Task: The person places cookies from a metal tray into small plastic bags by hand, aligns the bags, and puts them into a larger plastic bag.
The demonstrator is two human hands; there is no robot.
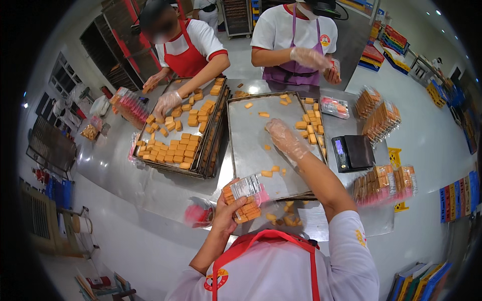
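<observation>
My bare left hand (227, 214) grips a clear plastic pack of rectangular biscuits (248, 209), tilted over the near edge of a metal baking tray (248, 150). A white printed label (246, 186) and a pink part show on the pack. In a clear plastic glove, my right hand (284, 139) reaches over the middle of that tray with its fingers curled down. Whether the fingertips hold a biscuit is hidden. Around it on the tray lie a few loose biscuits (267, 173) and crumbs.
A stack of trays (205, 150) bearing many biscuits stands left, under a co-worker's gloved hand (167, 103). Another co-worker (293, 41) stands opposite, holding a pack. Right are a digital scale (354, 152) and rows of filled packs (382, 120). Biscuit pieces (290, 218) lie at the near edge.
</observation>
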